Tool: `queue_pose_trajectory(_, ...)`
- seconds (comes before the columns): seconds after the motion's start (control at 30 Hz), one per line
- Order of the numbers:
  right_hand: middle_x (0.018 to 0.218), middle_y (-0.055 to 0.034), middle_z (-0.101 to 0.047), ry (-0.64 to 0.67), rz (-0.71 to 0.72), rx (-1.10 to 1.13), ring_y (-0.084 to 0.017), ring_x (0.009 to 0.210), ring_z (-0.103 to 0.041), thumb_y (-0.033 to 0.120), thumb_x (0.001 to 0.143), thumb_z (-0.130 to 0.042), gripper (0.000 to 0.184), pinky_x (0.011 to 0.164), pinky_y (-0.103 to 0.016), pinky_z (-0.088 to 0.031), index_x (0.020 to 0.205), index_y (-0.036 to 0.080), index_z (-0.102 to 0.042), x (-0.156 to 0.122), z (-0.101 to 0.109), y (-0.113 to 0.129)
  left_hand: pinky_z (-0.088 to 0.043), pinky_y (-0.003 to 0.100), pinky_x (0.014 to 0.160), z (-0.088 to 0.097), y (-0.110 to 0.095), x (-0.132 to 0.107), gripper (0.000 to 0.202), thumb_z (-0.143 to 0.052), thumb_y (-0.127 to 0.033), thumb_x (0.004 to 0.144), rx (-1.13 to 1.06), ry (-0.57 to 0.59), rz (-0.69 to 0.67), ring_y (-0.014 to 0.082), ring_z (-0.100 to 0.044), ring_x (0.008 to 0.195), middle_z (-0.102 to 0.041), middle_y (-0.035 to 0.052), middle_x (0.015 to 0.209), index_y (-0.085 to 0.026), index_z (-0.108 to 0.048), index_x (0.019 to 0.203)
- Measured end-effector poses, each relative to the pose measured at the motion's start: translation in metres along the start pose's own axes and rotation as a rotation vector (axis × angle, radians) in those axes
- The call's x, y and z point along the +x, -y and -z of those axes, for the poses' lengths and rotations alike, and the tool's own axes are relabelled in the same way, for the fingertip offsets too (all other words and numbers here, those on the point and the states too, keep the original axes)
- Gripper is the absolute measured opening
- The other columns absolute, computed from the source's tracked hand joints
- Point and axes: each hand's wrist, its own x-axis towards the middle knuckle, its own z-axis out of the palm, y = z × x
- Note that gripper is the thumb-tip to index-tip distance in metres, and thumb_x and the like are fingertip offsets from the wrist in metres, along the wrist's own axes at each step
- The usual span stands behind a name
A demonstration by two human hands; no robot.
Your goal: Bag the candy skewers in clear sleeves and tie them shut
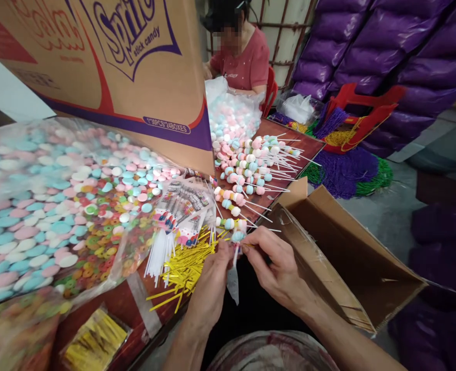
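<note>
Between my hands is a marshmallow stick [237,236], with blue and pale candy at its top and its white stick pointing down. It sits in a clear wrapper [233,286] whose loose end hangs below. The fingers of my left hand [212,278] are closed around the wrapped stick just under the candy. My right hand [275,257] pinches at the same spot, with a bit of gold twist tie showing at its fingertips. Beside my left hand lie loose gold twist ties [189,263], white sticks [160,255] and printed wrappers [183,206].
Bagged marshmallows [27,232] and gummy rings [96,252] cover the left side. A large carton [135,103] stands behind them. Finished sticks [251,170] lie along the table edge. An open cardboard box [352,247] is at my right. Another person [243,56] sits across.
</note>
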Motion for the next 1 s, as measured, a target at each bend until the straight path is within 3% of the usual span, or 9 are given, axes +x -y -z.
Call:
queue_pose_trajectory(0.17,0.073,-0.0017,-0.063,-0.074,-0.284,0.226,-0.016,0.069,-0.058,0.025,0.093,-0.056,0.016,0.065,-0.028,-0.047,0.084,0.021,-0.069,-0.024,0.004,-0.004,-0.045,0.033,0.093,-0.015,0.007,0.000,0.022,-0.076,-0.036,0.077,-0.036,0.130,0.106,0.0201,-0.062,0.093,-0.073,0.0082,0.092,-0.017,-0.079,0.086)
queue_pose_trajectory(0.3,0.058,0.0023,-0.052,-0.104,-0.539,0.304,-0.012,0.053,-0.045,0.034,0.089,-0.061,0.019,0.050,-0.024,-0.038,0.085,0.020,-0.073,-0.052,0.002,-0.012,-0.048,0.032,0.077,-0.030,0.023,0.004,0.016,-0.075,-0.033,0.077,0.160,0.039,-0.046,0.0189,-0.061,0.080,-0.072,0.0062,0.085,-0.020,-0.079,0.085)
queue_pose_trajectory(0.37,0.057,0.0026,-0.052,-0.150,-0.619,0.372,-0.011,0.050,-0.042,0.035,0.085,-0.067,0.018,0.047,-0.024,-0.034,0.082,0.019,-0.073,-0.067,0.003,-0.021,-0.048,0.033,0.074,-0.038,0.031,0.006,0.008,-0.073,-0.027,0.078,0.361,0.107,-0.156,0.0203,-0.061,0.077,-0.071,0.0062,0.081,-0.022,-0.079,0.079)
queue_pose_trajectory(0.47,0.064,0.0004,-0.060,-0.367,-0.723,0.526,-0.009,0.050,-0.042,0.037,0.079,-0.074,0.018,0.048,-0.023,-0.034,0.084,0.020,-0.073,-0.082,0.016,-0.041,-0.045,0.037,0.081,-0.044,0.033,0.011,0.009,-0.071,-0.022,0.080,0.571,0.244,-0.286,0.0226,-0.061,0.083,-0.073,0.0075,0.083,-0.024,-0.078,0.076)
queue_pose_trajectory(0.57,0.080,-0.0035,-0.069,-0.628,-0.776,0.593,-0.007,0.049,-0.040,0.040,0.073,-0.079,0.025,0.047,-0.023,-0.034,0.087,0.021,-0.073,-0.083,0.041,-0.061,-0.044,0.036,0.084,-0.034,0.025,0.023,0.009,-0.069,-0.022,0.082,0.586,0.141,-0.387,0.0227,-0.062,0.087,-0.072,0.0076,0.087,-0.024,-0.078,0.081)
queue_pose_trajectory(0.67,0.094,-0.0079,-0.072,-0.586,-0.697,0.356,-0.013,0.058,-0.052,0.043,0.083,-0.069,0.026,0.053,-0.028,-0.040,0.097,0.021,-0.074,-0.070,0.054,-0.071,-0.045,0.032,0.080,-0.009,0.012,0.042,0.013,-0.065,-0.022,0.084,0.647,-0.108,-0.477,0.0210,-0.061,0.087,-0.068,0.0075,0.093,-0.023,-0.076,0.090)
queue_pose_trajectory(0.77,0.105,-0.0086,-0.072,-0.281,-0.353,-0.121,-0.023,0.093,-0.062,0.033,0.091,-0.062,0.020,0.080,-0.037,-0.047,0.104,0.023,-0.073,-0.046,0.042,-0.073,-0.043,0.031,0.078,0.014,0.003,0.060,0.022,-0.069,-0.021,0.080,0.782,-0.253,-0.518,0.0188,-0.057,0.079,-0.063,0.0065,0.094,-0.023,-0.075,0.101)
queue_pose_trajectory(0.87,0.112,-0.0099,-0.071,-0.074,-0.025,-0.531,-0.024,0.094,-0.059,0.023,0.094,-0.056,0.020,0.083,-0.038,-0.042,0.107,0.020,-0.071,-0.021,0.018,-0.074,-0.043,0.032,0.081,0.024,0.001,0.070,0.017,-0.068,-0.018,0.079,0.885,-0.247,-0.549,0.0198,-0.055,0.079,-0.059,0.0057,0.090,-0.022,-0.075,0.095)
queue_pose_trajectory(1.0,0.079,-0.0062,-0.069,0.015,0.089,-0.849,-0.020,0.072,-0.051,0.020,0.095,-0.055,0.016,0.069,-0.035,-0.032,0.099,0.017,-0.070,-0.007,0.000,-0.075,-0.045,0.036,0.087,0.023,0.005,0.072,0.018,-0.055,-0.017,0.088,1.104,-0.211,-0.574,0.0223,-0.058,0.086,-0.059,0.0086,0.094,-0.019,-0.073,0.091)
